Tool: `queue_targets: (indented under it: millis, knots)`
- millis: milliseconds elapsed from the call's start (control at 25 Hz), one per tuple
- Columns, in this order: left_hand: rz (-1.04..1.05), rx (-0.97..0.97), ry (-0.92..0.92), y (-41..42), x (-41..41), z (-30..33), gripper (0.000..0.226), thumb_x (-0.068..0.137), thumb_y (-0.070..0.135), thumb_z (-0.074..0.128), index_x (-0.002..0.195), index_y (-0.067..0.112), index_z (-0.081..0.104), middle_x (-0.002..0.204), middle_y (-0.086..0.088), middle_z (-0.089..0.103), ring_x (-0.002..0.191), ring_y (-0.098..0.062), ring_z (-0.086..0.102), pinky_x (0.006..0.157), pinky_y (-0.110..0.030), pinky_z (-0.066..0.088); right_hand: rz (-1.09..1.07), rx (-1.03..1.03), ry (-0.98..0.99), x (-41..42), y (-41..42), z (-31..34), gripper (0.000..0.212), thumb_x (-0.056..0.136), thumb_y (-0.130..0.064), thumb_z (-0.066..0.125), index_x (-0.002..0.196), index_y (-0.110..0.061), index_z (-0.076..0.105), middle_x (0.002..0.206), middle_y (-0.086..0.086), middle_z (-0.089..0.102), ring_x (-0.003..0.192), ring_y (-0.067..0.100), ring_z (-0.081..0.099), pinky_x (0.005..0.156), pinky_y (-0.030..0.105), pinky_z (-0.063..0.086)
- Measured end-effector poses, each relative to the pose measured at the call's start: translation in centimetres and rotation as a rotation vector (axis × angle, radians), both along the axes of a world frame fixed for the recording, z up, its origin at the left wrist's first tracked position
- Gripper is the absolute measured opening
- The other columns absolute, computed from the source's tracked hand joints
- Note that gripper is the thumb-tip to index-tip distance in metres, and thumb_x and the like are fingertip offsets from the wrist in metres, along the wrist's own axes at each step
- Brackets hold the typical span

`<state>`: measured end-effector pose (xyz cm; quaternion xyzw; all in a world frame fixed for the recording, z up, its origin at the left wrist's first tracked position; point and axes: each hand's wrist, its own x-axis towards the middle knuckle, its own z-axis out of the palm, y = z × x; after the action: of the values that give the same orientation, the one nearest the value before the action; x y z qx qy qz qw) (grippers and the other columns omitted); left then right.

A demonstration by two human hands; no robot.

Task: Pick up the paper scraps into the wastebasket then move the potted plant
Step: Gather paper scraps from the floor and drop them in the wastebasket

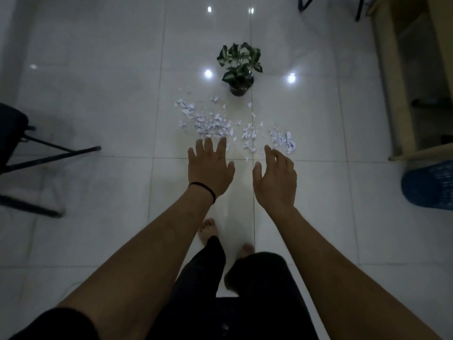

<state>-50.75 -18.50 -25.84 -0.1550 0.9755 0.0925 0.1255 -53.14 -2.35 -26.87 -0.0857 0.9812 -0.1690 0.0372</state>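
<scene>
White paper scraps (210, 121) lie scattered over the glossy tiled floor, with a smaller heap (282, 139) to the right. Just behind them stands a potted plant (239, 69) with green-and-white leaves in a dark pot. My left hand (209, 169), a black band on its wrist, is stretched out flat with fingers spread, its fingertips at the near edge of the scraps. My right hand (275, 177) hovers beside it, fingers loosely curved and apart, holding nothing. A blue wastebasket (429, 185) lies at the right edge.
A black chair (29, 153) with metal legs stands at the left. A beige wooden shelf unit (411, 77) fills the right side, above the wastebasket. Dark furniture legs (358, 8) show at the top. My bare feet (208, 231) stand on the tiles below my hands.
</scene>
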Motion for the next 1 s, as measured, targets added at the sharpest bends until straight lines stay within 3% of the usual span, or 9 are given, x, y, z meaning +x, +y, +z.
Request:
queue_targets:
  millis: [320, 440, 640, 760, 1000]
  knots:
    - [-0.005, 0.027, -0.104, -0.5, -5.2, -14.6, 0.069, 0.094, 0.048, 0.046, 0.153, 0.019, 0.025, 0.148, -0.016, 0.038, 0.133, -0.037, 0.036, 0.107, -0.051, 0.035, 0.126, 0.086, -0.059, -6.5, -0.3, -14.5, 0.057, 0.097, -0.039, 0.044, 0.147, -0.013, 0.046, 0.141, 0.016, 0.056, 0.126, 0.036, 0.052, 0.094, 0.047, 0.049]
    - [0.004, 0.053, -0.171, 0.7, -7.6, -23.4, 0.068, 0.092, 0.045, 0.051, 0.151, 0.019, 0.028, 0.145, -0.016, 0.039, 0.130, -0.037, 0.039, 0.104, -0.050, 0.038, 0.213, 0.128, -0.058, -10.6, 0.7, -23.2, 0.057, 0.096, -0.038, 0.047, 0.148, -0.014, 0.045, 0.142, 0.017, 0.054, 0.127, 0.036, 0.050, 0.093, 0.047, 0.050]
    - [0.056, 0.096, -0.248, 1.4, -10.5, -37.3, 0.045, 0.092, 0.032, 0.053, 0.133, 0.014, 0.048, 0.118, -0.014, 0.059, 0.104, -0.034, 0.057, 0.080, -0.039, 0.045, 0.284, 0.156, -0.126, -15.9, 5.1, -36.7, 0.058, 0.096, -0.035, 0.055, 0.148, -0.014, 0.044, 0.148, 0.017, 0.047, 0.132, 0.041, 0.044, 0.095, 0.054, 0.049]
    - [0.090, 0.133, -0.266, 1.2, -11.2, -45.6, 0.039, 0.093, 0.027, 0.052, 0.130, 0.015, 0.049, 0.110, -0.012, 0.064, 0.095, -0.032, 0.063, 0.072, -0.034, 0.043, 0.403, 0.204, -0.158, -18.0, 7.3, -44.2, 0.060, 0.095, -0.037, 0.058, 0.148, -0.014, 0.044, 0.149, 0.018, 0.046, 0.131, 0.041, 0.044, 0.092, 0.054, 0.051]
    - [0.209, 0.161, -0.278, 0.5, -11.2, -59.4, 0.043, 0.095, 0.032, 0.048, 0.132, 0.010, 0.046, 0.115, -0.016, 0.060, 0.100, -0.035, 0.060, 0.077, -0.038, 0.047, 0.562, 0.164, -0.078, -20.8, 8.7, -55.4, 0.060, 0.094, -0.033, 0.060, 0.148, -0.013, 0.044, 0.147, 0.021, 0.047, 0.129, 0.043, 0.045, 0.090, 0.054, 0.050]
